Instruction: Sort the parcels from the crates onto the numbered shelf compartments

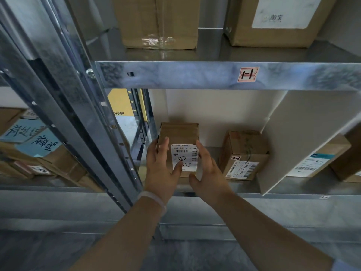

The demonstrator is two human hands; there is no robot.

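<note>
I judge this parcel nearly placed on the mid-frame shelf: left hand grip clamped on it, right hand straight-fingered against its side, unreleased.

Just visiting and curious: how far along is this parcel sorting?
Done: two large cardboard boxes stand on the shelf tagged 1-1, and a box marked 2-1 sits below. In hand: the left hand and right hand hold a small labelled box in that lower compartment. Left: cannot tell; no crates are in view.
</note>
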